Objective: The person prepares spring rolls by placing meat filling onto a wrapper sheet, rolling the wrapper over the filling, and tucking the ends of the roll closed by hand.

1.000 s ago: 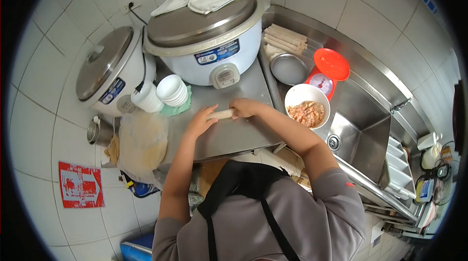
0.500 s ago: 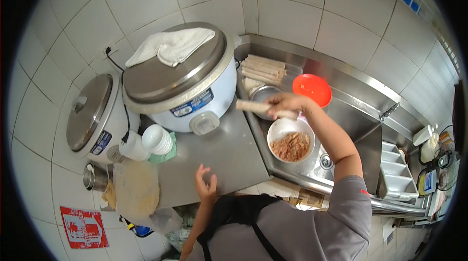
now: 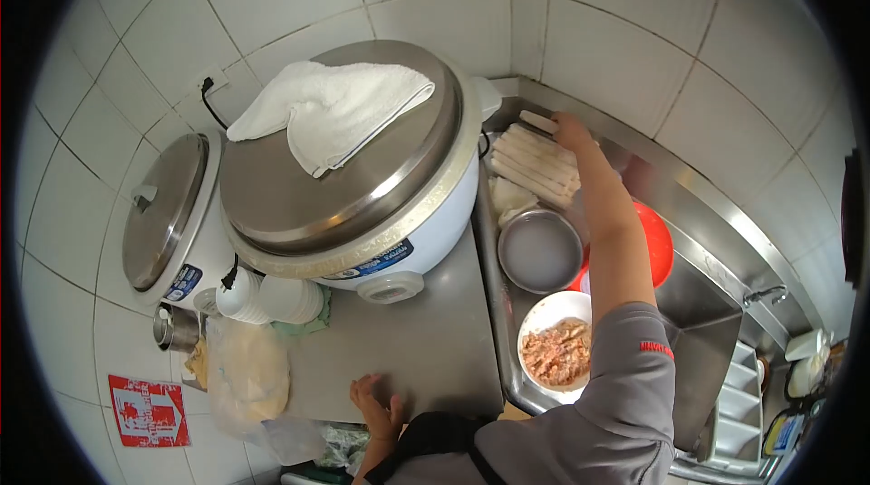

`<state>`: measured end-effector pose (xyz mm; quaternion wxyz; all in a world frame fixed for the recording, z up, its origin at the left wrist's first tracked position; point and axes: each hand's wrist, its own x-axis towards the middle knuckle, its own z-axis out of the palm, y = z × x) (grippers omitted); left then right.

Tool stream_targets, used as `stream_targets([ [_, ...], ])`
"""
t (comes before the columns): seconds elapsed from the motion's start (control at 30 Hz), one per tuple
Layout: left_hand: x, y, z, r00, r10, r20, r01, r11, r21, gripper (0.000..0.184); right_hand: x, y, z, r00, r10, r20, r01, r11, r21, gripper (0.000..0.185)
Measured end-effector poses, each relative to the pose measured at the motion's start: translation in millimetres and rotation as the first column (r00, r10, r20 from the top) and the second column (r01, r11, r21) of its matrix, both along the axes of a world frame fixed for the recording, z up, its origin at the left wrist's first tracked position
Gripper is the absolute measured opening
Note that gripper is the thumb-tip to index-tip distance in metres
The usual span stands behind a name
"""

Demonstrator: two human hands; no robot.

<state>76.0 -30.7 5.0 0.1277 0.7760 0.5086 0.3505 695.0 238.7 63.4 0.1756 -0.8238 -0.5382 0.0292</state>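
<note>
One o'clock: my right grip [image 3: 571, 131] holds a roll [image 3: 538, 121] endwise, probably keeping its length clear beside the stack [image 3: 533, 164]. Six o'clock: left grip [image 3: 379, 405] unclenched, by the desk [image 3: 417, 340].

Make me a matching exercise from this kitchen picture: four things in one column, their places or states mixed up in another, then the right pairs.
1. White cloth towel
2. Long pale cylindrical roll
3. Round white bowl
4. Shallow round grey metal pan

A. Holds an orange-pink chunky mixture
B. Between the pile of long pale rolls and the bowl
C. Gripped by the right hand
D. Lies on a large round grey metal lid

Pairs: 1-D, 2-C, 3-A, 4-B
</note>
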Motion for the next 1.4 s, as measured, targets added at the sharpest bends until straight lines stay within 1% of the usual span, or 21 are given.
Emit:
stream_targets([
  [0.37, 3.8, 0.1, 10.0, 1.000, -0.023, -0.019, 0.022, 0.999, -0.033, 0.039, 0.5, 14.6, -40.9, 0.965, 0.018, 0.262, -0.008, 0.999, -0.037, 0.046],
  [0.57, -1.1, 1.3, -0.9, 0.999, -0.040, -0.024, 0.040, 0.999, -0.006, 0.039, 20.8, 15.1, -58.4, 0.960, 0.054, 0.275, -0.029, 0.995, -0.095, 0.041],
  [0.63, -1.7, 1.8, 0.1, 1.000, -0.029, -0.010, 0.029, 1.000, -0.009, 0.039, 13.7, 0.5, -36.0, 0.968, 0.037, 0.247, -0.006, 0.992, -0.126, 0.036],
  [0.67, 0.1, 2.5, 2.4, 0.999, -0.043, 0.015, 0.043, 0.999, -0.009, 0.039, 15.4, -6.5, -32.6, 0.993, -0.026, 0.116, 0.027, 1.000, -0.005, 0.033],
  [0.7, 1.0, 1.5, 5.6, 0.999, -0.043, 0.033, 0.044, 0.999, -0.012, 0.040, 21.3, -8.4, -26.7, 0.987, 0.013, 0.160, -0.013, 1.000, 0.000, 0.030],
  [0.73, 0.0, 1.2, 4.5, 0.997, -0.055, 0.046, 0.055, 0.998, -0.002, 0.040, 27.1, -6.9, -15.2, 0.932, 0.112, 0.345, -0.120, 0.993, 0.000, 0.029],
  [0.77, -1.6, 1.7, 2.3, 0.996, -0.060, 0.059, 0.060, 0.998, 0.012, 0.041, 11.4, -6.3, 17.8, 0.930, 0.035, 0.366, -0.022, 0.999, -0.041, 0.028],
  [0.8, -2.7, 2.8, -0.1, 0.995, -0.071, 0.065, 0.070, 0.997, 0.022, 0.041, -4.2, -22.9, 42.3, 0.994, -0.008, 0.110, -0.023, 0.961, 0.275, 0.027],
  [0.83, -4.2, 1.6, -0.7, 0.994, -0.086, 0.067, 0.085, 0.996, 0.025, 0.041, 37.4, -3.6, 39.0, 0.983, 0.083, 0.166, -0.143, 0.907, 0.395, 0.031],
  [0.87, -5.4, 0.9, 2.0, 0.987, -0.100, 0.123, 0.097, 0.995, 0.029, 0.040, 19.8, -16.4, 77.1, 0.997, 0.080, -0.011, -0.067, 0.895, 0.441, 0.032],
  [0.97, -14.8, 1.2, 6.9, 0.946, -0.115, 0.304, 0.109, 0.993, 0.038, 0.035, -30.2, -90.5, 177.4, 0.894, 0.361, -0.267, -0.133, 0.781, 0.610, 0.041],
  [1.07, -55.4, 11.2, 28.5, 0.949, 0.023, 0.314, -0.043, 0.998, 0.056, 0.028, -91.7, -201.1, 231.3, 0.913, 0.399, -0.082, -0.228, 0.667, 0.709, 0.040],
  [1.1, -73.9, 12.2, 36.1, 0.952, 0.094, 0.290, -0.115, 0.992, 0.055, 0.025, -103.7, -241.5, 236.9, 0.948, 0.296, -0.119, -0.148, 0.740, 0.656, 0.039],
  [1.13, -97.3, 16.5, 40.8, 0.951, 0.155, 0.269, -0.177, 0.982, 0.059, 0.020, -119.1, -276.8, 233.2, 0.952, 0.283, -0.119, -0.121, 0.702, 0.702, 0.042],
  [1.2, -148.8, 27.7, 51.4, 0.937, 0.302, 0.174, -0.303, 0.953, -0.022, 0.015, -122.9, -337.2, 208.8, 0.928, 0.206, -0.311, 0.063, 0.734, 0.676, 0.043],
  [1.23, -170.9, 33.9, 56.0, 0.921, 0.378, 0.093, -0.369, 0.924, -0.105, 0.014, -131.4, -353.7, 200.3, 0.958, -0.146, -0.246, 0.250, 0.848, 0.468, 0.044],
  [1.27, -189.7, 43.3, 59.8, 0.932, 0.355, 0.077, -0.355, 0.935, -0.022, 0.016, -144.6, -366.8, 194.7, 0.882, -0.462, -0.088, 0.468, 0.844, 0.262, 0.045],
  [1.3, -208.3, 54.5, 63.8, 0.941, 0.333, 0.055, -0.336, 0.940, 0.059, 0.017, -154.8, -381.3, 183.7, 0.699, -0.700, 0.145, 0.689, 0.714, 0.121, 0.046],
  [1.33, -223.2, 67.3, 68.1, 0.950, 0.310, 0.031, -0.311, 0.940, 0.142, 0.019, -165.0, -395.7, 172.8, 0.467, -0.798, 0.380, 0.867, 0.497, -0.023, 0.047],
  [1.37, -230.5, 78.3, 71.1, 0.956, 0.292, 0.006, -0.286, 0.931, 0.225, 0.021, -130.3, -408.9, 138.1, 0.584, -0.792, 0.181, 0.781, 0.608, 0.140, 0.048],
  [1.4, -232.3, 88.3, 76.8, 0.970, 0.231, 0.070, -0.239, 0.957, 0.162, 0.023, -93.6, -422.5, 102.6, 0.721, -0.693, -0.028, 0.664, 0.678, 0.315, 0.048],
])
